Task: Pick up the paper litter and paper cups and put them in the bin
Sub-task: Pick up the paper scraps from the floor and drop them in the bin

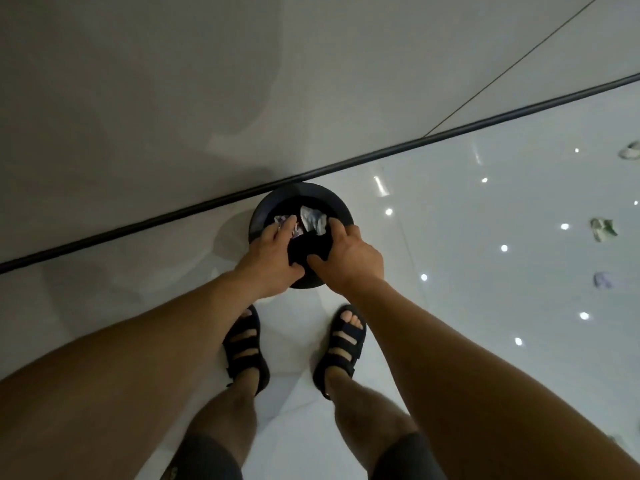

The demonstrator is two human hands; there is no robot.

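Two bare forearms are reaching down past dark shorts and black sandals point(245, 344) toward the bin point(304, 190), which is standing at the floor's point(467, 271) edge against the grey wall point(173, 98). The left hand point(272, 252) is curling its fingers round a crumpled paper point(285, 221). The right hand point(349, 259) is pinching a second wad point(311, 216). Both pieces are hanging over the bin's mouth. The release is probably best made with the fingers well inside the rim, so that nothing is bouncing out. The glossy white floor is mirroring ceiling lights. More litter point(604, 229) is lying toward its right edge, well apart from the bin.
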